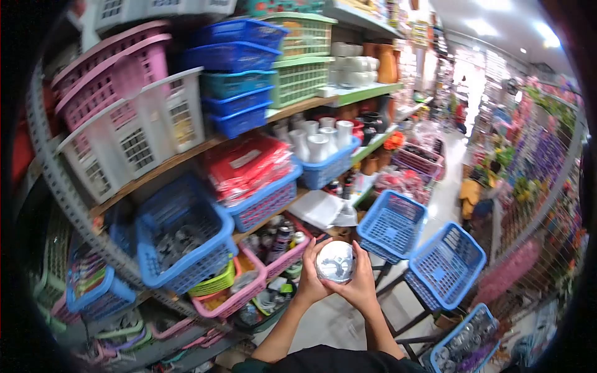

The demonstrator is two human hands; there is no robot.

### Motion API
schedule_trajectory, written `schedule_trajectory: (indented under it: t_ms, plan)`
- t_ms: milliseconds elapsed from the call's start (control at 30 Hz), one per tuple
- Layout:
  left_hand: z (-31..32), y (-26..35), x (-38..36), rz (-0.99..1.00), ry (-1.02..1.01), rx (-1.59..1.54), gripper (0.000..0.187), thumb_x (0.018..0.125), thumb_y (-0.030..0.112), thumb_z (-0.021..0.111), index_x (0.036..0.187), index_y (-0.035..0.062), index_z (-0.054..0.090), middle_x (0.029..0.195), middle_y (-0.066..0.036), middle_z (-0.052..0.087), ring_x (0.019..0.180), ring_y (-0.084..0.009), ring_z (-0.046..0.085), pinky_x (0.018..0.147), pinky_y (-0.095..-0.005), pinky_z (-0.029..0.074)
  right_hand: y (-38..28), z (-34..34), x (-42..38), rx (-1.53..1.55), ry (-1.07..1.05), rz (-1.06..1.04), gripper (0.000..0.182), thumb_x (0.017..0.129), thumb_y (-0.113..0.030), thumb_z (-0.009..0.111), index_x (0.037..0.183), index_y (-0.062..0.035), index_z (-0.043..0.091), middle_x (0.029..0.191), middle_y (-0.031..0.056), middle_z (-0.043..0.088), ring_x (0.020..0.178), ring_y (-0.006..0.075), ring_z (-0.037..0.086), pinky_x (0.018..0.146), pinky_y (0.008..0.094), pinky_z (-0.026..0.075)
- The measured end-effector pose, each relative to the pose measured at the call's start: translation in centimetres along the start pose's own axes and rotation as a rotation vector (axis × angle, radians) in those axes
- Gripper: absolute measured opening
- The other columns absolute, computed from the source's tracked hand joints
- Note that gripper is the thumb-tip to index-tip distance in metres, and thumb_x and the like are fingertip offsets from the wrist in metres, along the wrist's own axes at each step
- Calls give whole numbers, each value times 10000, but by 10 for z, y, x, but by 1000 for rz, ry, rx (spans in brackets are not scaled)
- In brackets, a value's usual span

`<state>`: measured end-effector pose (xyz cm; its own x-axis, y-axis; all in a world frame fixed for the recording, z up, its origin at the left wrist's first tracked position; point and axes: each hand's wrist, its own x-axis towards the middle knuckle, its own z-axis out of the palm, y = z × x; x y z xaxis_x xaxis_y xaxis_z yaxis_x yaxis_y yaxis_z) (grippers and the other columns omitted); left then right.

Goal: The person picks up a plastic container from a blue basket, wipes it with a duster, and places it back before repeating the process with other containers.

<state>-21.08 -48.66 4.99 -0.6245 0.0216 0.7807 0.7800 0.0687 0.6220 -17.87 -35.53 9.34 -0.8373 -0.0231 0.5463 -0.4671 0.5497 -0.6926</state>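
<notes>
Between both palms I hold a round, clear, glass-like container (335,261), seen from above with a shiny silvery pattern in its circle. My left hand (310,274) wraps its left side, fingers curled up along the rim. On the opposite side my right hand (363,277) closes round it, the two thumbs nearly meeting at the near edge. Just beyond my right hand stands a blue plastic basket (393,225), with another blue basket (446,264) to its right, both on dark-legged supports. A pink basket (268,276) with spray cans lies left of my left hand.
Shelves on the left carry a blue basket of clear glassy items (211,248), red plastic packs (249,165) and white vases (320,146). Lower right, another blue basket (491,348) holds clear round items. Artificial flowers (541,149) line a wire rack at right. An aisle (449,186) runs back.
</notes>
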Motion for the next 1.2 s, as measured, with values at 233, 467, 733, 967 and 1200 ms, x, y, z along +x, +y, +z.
schedule_trajectory:
  t_ms: [233, 467, 733, 967, 1200]
  plan:
    - [-112, 13, -20, -20, 164, 344, 1106, 610, 109, 860, 1443, 15, 139, 1351, -234, 457, 1234, -331, 499, 1038, -419, 409, -48, 94, 14, 287, -187, -129, 994, 529, -289, 891, 1299, 77, 380, 1204, 219, 503, 1132, 354, 525, 956, 401, 434]
    - [-182, 66, -27, -85, 312, 587, 1107, 596, 91, 853, 1444, 22, 144, 1410, -223, 418, 1292, -362, 444, 1078, -445, 363, -104, 151, 29, 422, -333, -263, 961, 535, -248, 888, 1280, 90, 385, 1203, 227, 503, 1137, 349, 529, 960, 396, 436]
    - [-239, 99, -61, -163, 403, 1124, 597, 692, 149, 804, 1213, 29, 538, 1221, -132, 581, 1218, -329, 501, 1038, -449, 379, -160, 198, 61, 421, -299, -396, 970, 558, -303, 891, 1295, 73, 386, 1184, 239, 518, 1113, 361, 515, 936, 404, 440]
    - [-245, 113, -71, -213, 502, 1081, 284, 750, 78, 739, 1015, 21, 654, 1061, -109, 655, 1079, -291, 568, 948, -401, 431, -201, 261, 62, 395, -326, -492, 968, 570, -335, 873, 1291, 70, 370, 1216, 234, 520, 1061, 387, 588, 873, 412, 502]
    - [-249, 125, -86, -226, 570, 983, 208, 777, 46, 709, 980, 29, 669, 1011, -103, 670, 981, -256, 602, 884, -364, 452, -202, 277, 47, 192, -259, -483, 970, 574, -445, 833, 1299, 4, 370, 1230, 169, 520, 902, 362, 644, 685, 417, 552]
